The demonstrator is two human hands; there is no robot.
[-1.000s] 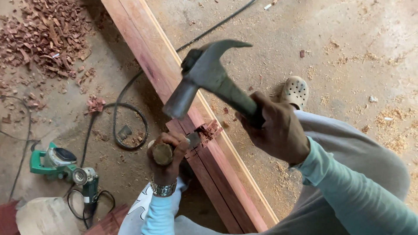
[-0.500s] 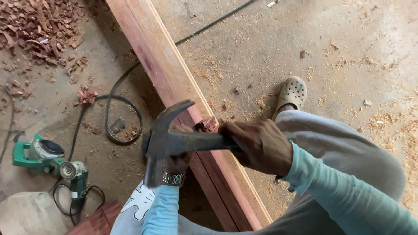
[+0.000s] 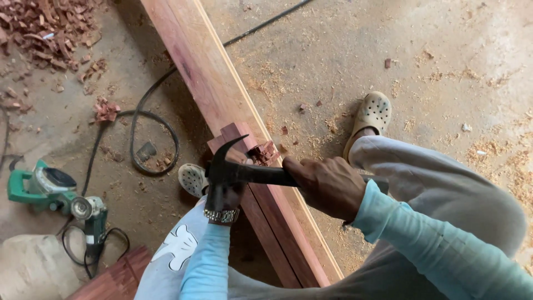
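Right hand [image 3: 327,186] is gripping the claw hammer [image 3: 236,172] tight, its head sitting over the left hand [image 3: 225,194] on the red timber [image 3: 222,100] (left grip hidden, cannot tell). Risk: a glancing blow striking those fingers.

The dusty concrete floor [image 3: 444,50] carries a long reddish timber beam [image 3: 222,94] running diagonally. Left of the beam lie a looped black cable [image 3: 155,139], a green power tool [image 3: 41,186] and an angle grinder [image 3: 91,216]; wood chips [image 3: 44,28] are heaped farther left.
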